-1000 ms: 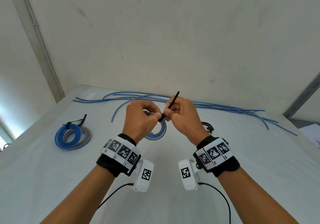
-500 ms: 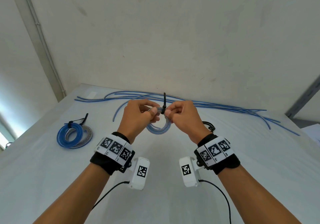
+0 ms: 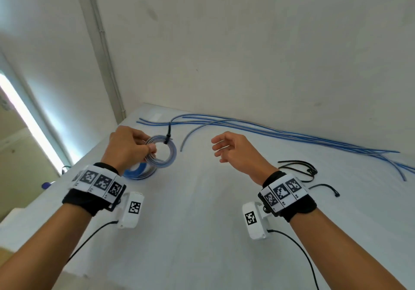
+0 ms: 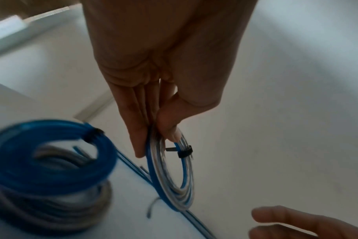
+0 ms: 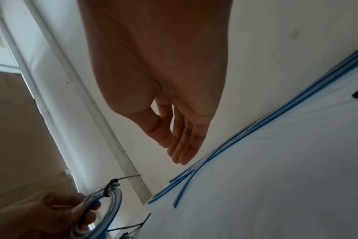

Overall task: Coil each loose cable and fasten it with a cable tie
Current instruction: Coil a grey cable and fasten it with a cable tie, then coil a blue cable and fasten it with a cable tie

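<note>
My left hand [image 3: 132,148] pinches a small coil of blue and clear cable [image 3: 167,155] and holds it above the table. A black cable tie [image 3: 168,135] is cinched round the top of the coil, its tail sticking up. The left wrist view shows my thumb and fingers pinching the coil [image 4: 174,177], with the tie [image 4: 184,152] just below them. My right hand [image 3: 233,149] hovers to the right of the coil, fingers relaxed and holding nothing. In the right wrist view its fingers [image 5: 182,145] point at the loose cables.
Two tied coils, blue and grey [image 3: 140,172], lie on the white table [image 3: 202,211] under my left hand. Several loose blue cables [image 3: 292,135] run along the far edge by the wall. Spare black cable ties [image 3: 298,169] lie right of my right wrist.
My right hand has let go of the tie and moved away to the right. My left hand has carried the tied coil to the left, over the finished coils.
</note>
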